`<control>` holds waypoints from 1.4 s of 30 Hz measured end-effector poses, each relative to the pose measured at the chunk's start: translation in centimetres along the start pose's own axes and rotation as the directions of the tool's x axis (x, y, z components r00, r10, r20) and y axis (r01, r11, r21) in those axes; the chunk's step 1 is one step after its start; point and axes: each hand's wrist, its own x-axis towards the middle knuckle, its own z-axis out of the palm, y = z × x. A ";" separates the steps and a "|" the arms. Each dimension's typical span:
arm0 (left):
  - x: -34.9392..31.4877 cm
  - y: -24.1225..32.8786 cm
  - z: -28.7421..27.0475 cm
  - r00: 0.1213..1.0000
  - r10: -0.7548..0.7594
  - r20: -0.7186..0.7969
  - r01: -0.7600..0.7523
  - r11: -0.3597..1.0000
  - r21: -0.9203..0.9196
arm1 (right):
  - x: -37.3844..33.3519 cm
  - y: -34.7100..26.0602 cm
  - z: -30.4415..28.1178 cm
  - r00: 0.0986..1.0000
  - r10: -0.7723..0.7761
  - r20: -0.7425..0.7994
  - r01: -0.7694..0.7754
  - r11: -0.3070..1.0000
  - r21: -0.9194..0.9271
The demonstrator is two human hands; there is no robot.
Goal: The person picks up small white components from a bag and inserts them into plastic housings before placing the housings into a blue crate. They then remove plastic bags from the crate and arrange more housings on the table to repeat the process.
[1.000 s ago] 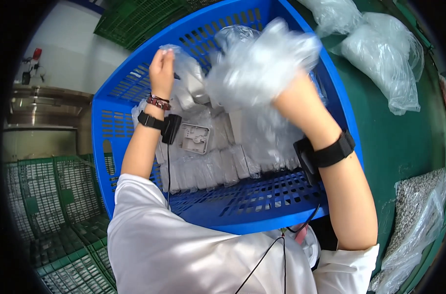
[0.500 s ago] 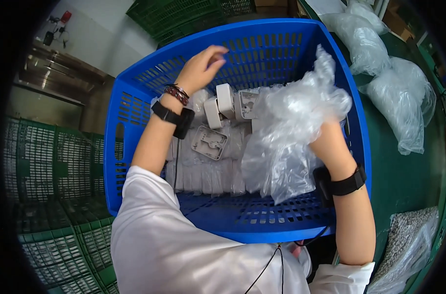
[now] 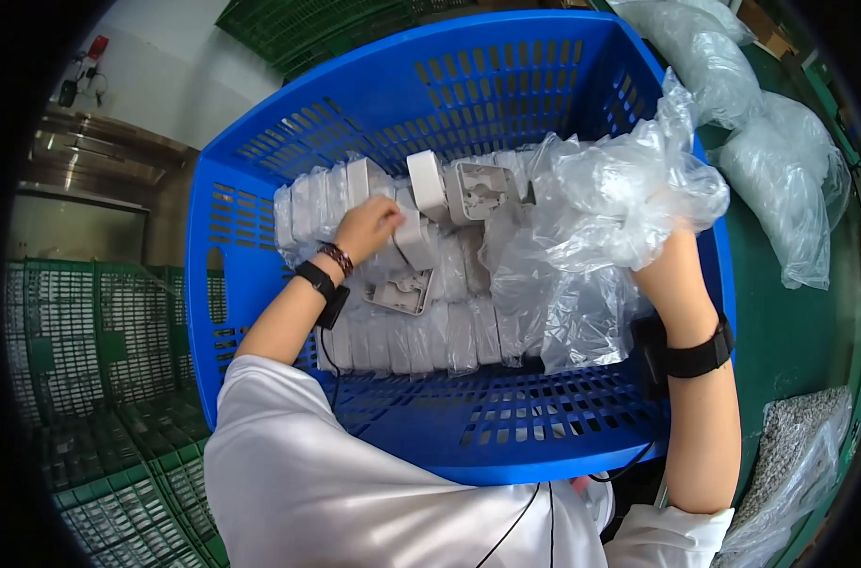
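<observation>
My left hand (image 3: 366, 230) reaches into a blue plastic basket (image 3: 582, 458). Its fingers are curled, with the tips beside a white plastic housing (image 3: 413, 241); whatever they may pinch is hidden. Another white housing (image 3: 427, 186) stands just beyond, with an open one (image 3: 483, 192) showing its hollow inside to the right. Closer to me lies a further open housing (image 3: 402, 293), tilted. My right hand (image 3: 672, 254) is closed round a bunched clear plastic bag (image 3: 601, 194), which hides most of its fingers and hangs over the basket's right part.
Rows of white pieces in clear bags (image 3: 421, 341) line the basket. On the right, a green table (image 3: 771, 346) carries filled clear bags (image 3: 776, 170) and a bag of grey grains (image 3: 792, 454). Green crates (image 3: 71, 331) stand at the left.
My left hand has come down from above the basket's far side to the white housings, its fingers curling. My right hand still holds the plastic bag, now slightly farther right.
</observation>
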 end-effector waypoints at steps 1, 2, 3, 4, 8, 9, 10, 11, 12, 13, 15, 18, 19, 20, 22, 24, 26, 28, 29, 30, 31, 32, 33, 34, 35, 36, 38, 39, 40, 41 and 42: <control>-0.8 0.6 0.4 0.997 -0.069 0.045 0.074 0.989 -0.126 | -0.1 -0.2 -0.1 1.000 0.012 0.016 -0.012 1.000 -0.006; -1.3 0.9 0.6 0.986 -0.132 0.097 0.153 0.957 -0.245 | -0.2 -0.3 -0.1 0.999 0.024 0.033 -0.024 1.000 -0.012; -1.0 0.9 0.4 0.985 -0.139 0.106 0.162 0.955 -0.248 | -0.4 -0.3 -0.1 0.998 0.036 0.049 -0.036 0.999 -0.018; -0.5 0.5 -0.1 0.950 -0.304 0.065 0.304 0.860 -0.410 | -0.7 -0.2 0.0 0.998 0.035 0.060 -0.035 0.999 -0.006; 2.8 -1.8 -0.7 0.966 -0.092 -0.241 0.078 0.995 -0.067 | -1.8 1.4 -0.5 0.957 0.169 0.234 -0.152 0.984 -0.089; 3.1 -2.9 -0.4 0.965 -0.099 -0.241 0.084 0.994 -0.070 | -2.0 1.3 -0.5 0.953 0.173 0.249 -0.155 0.984 -0.092; 3.0 -4.7 0.6 0.982 -0.057 -0.180 0.057 0.998 -0.002 | -1.9 1.2 -0.4 0.954 0.165 0.250 -0.149 0.985 -0.084; 3.0 -6.4 1.7 0.993 -0.013 -0.114 0.020 0.998 0.062 | -1.8 0.8 -0.5 0.961 0.148 0.235 -0.134 0.988 -0.077; 3.7 -7.3 2.1 0.999 0.034 -0.042 -0.028 0.992 0.122 | -1.6 0.6 -0.5 0.968 0.132 0.215 -0.120 0.990 -0.067; 4.9 -7.3 2.0 0.998 0.043 -0.036 -0.038 0.992 0.122 | -1.5 0.4 -0.5 0.972 0.122 0.199 -0.111 0.992 -0.066; 7.2 -6.2 1.3 0.951 -0.155 0.266 0.120 0.982 0.143 | -1.2 0.3 -0.7 0.977 0.112 0.179 -0.102 0.993 -0.064; 8.6 -6.3 -0.1 0.929 -0.259 0.266 0.219 0.961 0.171 | -1.1 0.4 -0.7 0.981 0.102 0.166 -0.093 0.994 -0.058; 8.8 -6.9 -0.7 0.957 -0.264 0.119 0.244 0.956 0.164 | -1.1 0.3 -0.5 0.982 0.099 0.162 -0.091 0.994 -0.053; 9.3 -7.8 -1.1 0.959 -0.258 0.117 0.237 0.957 0.167 | -1.0 0.2 -0.7 0.984 0.094 0.153 -0.087 0.995 -0.049; 9.9 -9.1 -1.8 0.928 -0.371 0.039 0.361 0.867 -0.345 | -1.1 -0.1 -0.9 0.987 0.086 0.138 -0.082 0.996 -0.039; 9.9 -9.8 -1.9 0.900 -0.434 0.029 0.372 0.735 -0.567 | -1.0 -0.5 -0.7 0.989 0.084 0.123 -0.082 0.996 -0.022; 9.5 -6.7 -0.4 0.888 -0.455 -0.069 0.420 0.862 -0.283 | -1.0 -0.7 -0.7 0.992 0.073 0.106 -0.067 0.996 -0.057; 8.8 -6.1 0.2 0.885 -0.448 -0.127 0.433 0.892 -0.129 | -0.9 -1.0 -0.8 0.994 0.061 0.094 -0.054 0.996 -0.076; 7.5 -8.1 0.7 0.921 -0.340 -0.191 0.334 0.941 -0.062 | -0.7 -1.2 -0.7 0.994 0.057 0.089 -0.052 0.997 -0.053; 7.0 -9.9 1.6 0.947 -0.211 -0.241 0.218 0.976 0.004 | -0.6 -1.3 -0.8 0.995 0.063 0.081 -0.059 0.997 -0.045; 6.7 -10.1 1.8 0.959 -0.076 -0.273 0.100 0.992 0.074 | -0.7 -1.2 -0.7 0.994 0.077 0.074 -0.075 0.997 -0.036; 6.6 -10.4 1.9 0.962 -0.068 -0.265 0.090 0.993 0.073 | -0.7 -1.1 -0.5 0.994 0.088 0.069 -0.085 0.996 -0.040; 6.4 -10.7 1.9 0.959 -0.149 -0.240 0.166 0.985 0.052 | -0.6 -1.0 -0.5 0.995 0.083 0.060 -0.080 0.996 -0.047; 6.1 -10.4 2.1 0.951 -0.227 -0.209 0.239 0.971 0.030 | -0.7 -0.9 -0.6 0.995 0.083 0.054 -0.080 0.995 -0.058; 5.8 -10.0 2.3 0.936 -0.305 -0.176 0.311 0.950 0.011 | -0.7 -0.9 -0.6 0.995 0.083 0.049 -0.079 0.994 -0.069; 5.4 -10.0 2.5 0.941 -0.296 -0.163 0.301 0.953 0.010 | -0.8 -1.0 -0.6 0.994 0.099 0.046 -0.095 0.993 -0.076; 4.3 -10.3 2.2 0.962 -0.260 -0.076 0.261 0.965 -0.003 | -0.6 -1.2 -0.4 0.991 0.135 0.001 -0.135 0.990 -0.043; 4.0 -10.4 2.2 0.970 -0.242 -0.033 0.242 0.970 -0.011 | -0.6 -1.2 -0.4 0.988 0.153 -0.022 -0.153 0.988 -0.026; 3.9 -10.0 2.1 0.971 -0.238 -0.028 0.238 0.971 -0.010 | -0.6 -1.2 -0.4 0.987 0.159 -0.024 -0.160 0.987 -0.027; 3.9 -9.6 2.1 0.969 -0.235 -0.069 0.241 0.967 0.082 | -0.5 -1.2 -0.4 0.986 0.166 -0.019 -0.167 0.986 -0.012; 4.0 -9.2 2.1 0.967 -0.229 -0.110 0.245 0.954 0.173 | -0.6 -1.2 -0.3 0.985 0.173 -0.015 -0.173 0.985 0.003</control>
